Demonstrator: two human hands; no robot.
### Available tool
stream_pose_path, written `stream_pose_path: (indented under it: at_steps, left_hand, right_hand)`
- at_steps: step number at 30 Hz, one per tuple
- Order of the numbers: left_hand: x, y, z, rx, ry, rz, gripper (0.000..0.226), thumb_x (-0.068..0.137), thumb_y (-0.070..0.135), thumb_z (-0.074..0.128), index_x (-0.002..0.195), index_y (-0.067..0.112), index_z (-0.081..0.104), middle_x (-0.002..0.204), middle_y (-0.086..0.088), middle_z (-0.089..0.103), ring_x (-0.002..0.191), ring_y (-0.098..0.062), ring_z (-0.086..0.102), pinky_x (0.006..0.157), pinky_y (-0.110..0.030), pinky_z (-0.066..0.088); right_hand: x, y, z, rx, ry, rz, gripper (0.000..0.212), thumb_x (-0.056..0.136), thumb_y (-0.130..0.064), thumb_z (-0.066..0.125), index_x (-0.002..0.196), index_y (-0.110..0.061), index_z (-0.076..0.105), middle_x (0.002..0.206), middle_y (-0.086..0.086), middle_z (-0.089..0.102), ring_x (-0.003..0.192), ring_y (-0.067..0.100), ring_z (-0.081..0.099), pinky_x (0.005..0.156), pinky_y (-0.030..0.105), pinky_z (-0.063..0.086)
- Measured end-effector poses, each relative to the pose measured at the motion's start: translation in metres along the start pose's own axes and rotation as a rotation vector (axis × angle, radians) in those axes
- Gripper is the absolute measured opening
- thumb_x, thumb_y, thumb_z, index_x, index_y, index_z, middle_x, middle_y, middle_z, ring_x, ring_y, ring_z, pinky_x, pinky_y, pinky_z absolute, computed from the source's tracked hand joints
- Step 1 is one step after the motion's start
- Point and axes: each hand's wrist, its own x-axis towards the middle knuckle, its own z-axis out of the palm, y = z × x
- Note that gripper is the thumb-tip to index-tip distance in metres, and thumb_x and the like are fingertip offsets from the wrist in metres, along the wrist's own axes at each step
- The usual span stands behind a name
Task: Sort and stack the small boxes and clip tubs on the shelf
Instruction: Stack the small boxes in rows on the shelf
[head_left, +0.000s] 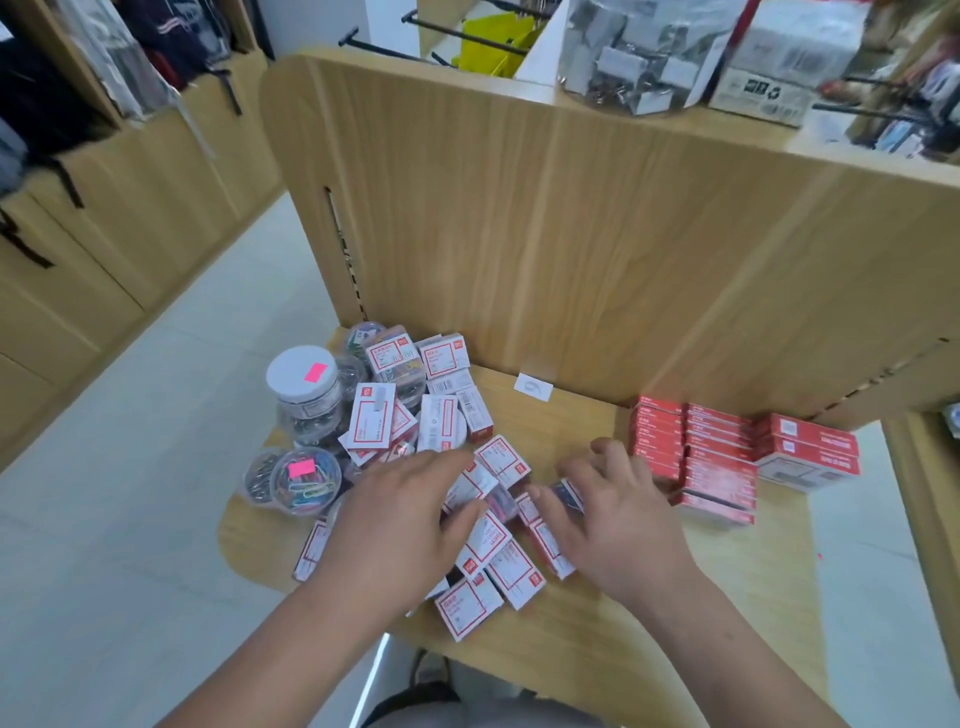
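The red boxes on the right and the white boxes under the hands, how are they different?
The red boxes stand in neat, squared stacks against the back panel; the white boxes lie in a loose heap, tilted every way. The red boxes are red nearly all over; the white boxes are white with red-framed labels. No hand touches the red boxes, while the left hand and right hand rest on the white boxes. Both kinds are small cardboard boxes on the same wooden shelf.

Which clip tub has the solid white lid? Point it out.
The tall tub at the pile's back left, with a pink sticker on its white lid. The low tubs in front show clips through clear tops.
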Motion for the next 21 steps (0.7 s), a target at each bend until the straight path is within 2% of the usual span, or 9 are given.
stream_pose_path:
  at_steps: [4, 6, 9, 11, 14, 16, 18, 21]
  left_hand:
    - [0.000, 0.008, 0.008, -0.049, -0.011, 0.027, 0.037, 0.084, 0.051, 0.061, 0.115, 0.030, 0.065, 0.102, 0.008, 0.074, 0.090, -0.023, 0.070, 0.066, -0.037, 0.057]
    - [-0.001, 0.012, 0.011, -0.072, -0.001, 0.039, 0.036, 0.085, 0.052, 0.059, 0.113, 0.030, 0.065, 0.102, 0.008, 0.073, 0.090, -0.022, 0.069, 0.065, -0.036, 0.058]
    - [-0.003, 0.014, 0.015, -0.099, -0.014, 0.056, 0.034, 0.085, 0.042, 0.073, 0.116, 0.031, 0.065, 0.106, 0.009, 0.073, 0.093, -0.020, 0.068, 0.067, -0.034, 0.057]
    - [-0.006, 0.014, 0.018, -0.073, -0.023, 0.081, 0.038, 0.085, 0.039, 0.076, 0.120, 0.029, 0.064, 0.108, 0.009, 0.071, 0.094, -0.021, 0.067, 0.069, -0.035, 0.056]
    - [-0.010, 0.014, 0.024, -0.021, 0.005, 0.140, 0.038, 0.087, 0.036, 0.075, 0.121, 0.023, 0.066, 0.105, 0.005, 0.067, 0.092, -0.025, 0.065, 0.070, -0.035, 0.055]
    - [-0.010, 0.014, 0.024, -0.037, 0.004, 0.141, 0.039, 0.087, 0.037, 0.071, 0.123, 0.024, 0.066, 0.107, 0.005, 0.067, 0.094, -0.026, 0.066, 0.070, -0.037, 0.056]
    - [-0.008, 0.012, 0.023, -0.079, -0.043, 0.147, 0.047, 0.085, 0.038, 0.067, 0.129, 0.025, 0.065, 0.116, 0.006, 0.068, 0.103, -0.023, 0.066, 0.076, -0.038, 0.058]
    - [-0.006, 0.008, 0.021, -0.187, -0.089, 0.135, 0.054, 0.083, 0.034, 0.072, 0.136, 0.028, 0.062, 0.122, 0.010, 0.068, 0.109, -0.016, 0.063, 0.087, -0.031, 0.054]
  right_hand:
    - [-0.028, 0.003, 0.002, -0.077, 0.082, 0.058, 0.054, 0.092, -0.069, 0.039, 0.104, -0.028, 0.072, 0.103, 0.003, 0.061, 0.094, 0.029, 0.057, 0.070, 0.041, 0.055]
    - [-0.039, 0.004, 0.003, -0.104, 0.110, 0.082, 0.053, 0.092, -0.068, 0.042, 0.101, -0.026, 0.071, 0.100, 0.003, 0.060, 0.090, 0.029, 0.057, 0.068, 0.040, 0.053]
    - [-0.045, 0.010, 0.007, -0.072, 0.121, 0.065, 0.050, 0.094, -0.066, 0.044, 0.109, -0.024, 0.067, 0.115, 0.005, 0.061, 0.107, 0.031, 0.058, 0.076, 0.042, 0.055]
    - [-0.048, 0.013, 0.011, 0.002, 0.134, 0.002, 0.046, 0.096, -0.059, 0.049, 0.118, -0.022, 0.064, 0.129, 0.007, 0.059, 0.126, 0.033, 0.053, 0.092, 0.046, 0.053]
    - [-0.058, 0.014, 0.016, 0.063, 0.130, -0.103, 0.049, 0.096, -0.056, 0.050, 0.133, -0.025, 0.060, 0.143, 0.008, 0.055, 0.141, 0.035, 0.043, 0.111, 0.048, 0.043]
    - [-0.063, 0.014, 0.018, 0.045, 0.112, -0.124, 0.053, 0.094, -0.060, 0.050, 0.137, -0.029, 0.058, 0.144, 0.004, 0.054, 0.143, 0.035, 0.040, 0.113, 0.048, 0.041]
    - [-0.065, 0.016, 0.019, 0.051, 0.116, -0.104, 0.050, 0.093, -0.060, 0.054, 0.132, -0.030, 0.061, 0.138, 0.002, 0.057, 0.139, 0.035, 0.044, 0.108, 0.050, 0.045]
    - [-0.074, 0.016, 0.019, 0.046, 0.114, -0.045, 0.047, 0.091, -0.060, 0.056, 0.125, -0.028, 0.063, 0.131, 0.002, 0.060, 0.134, 0.037, 0.047, 0.103, 0.052, 0.047]
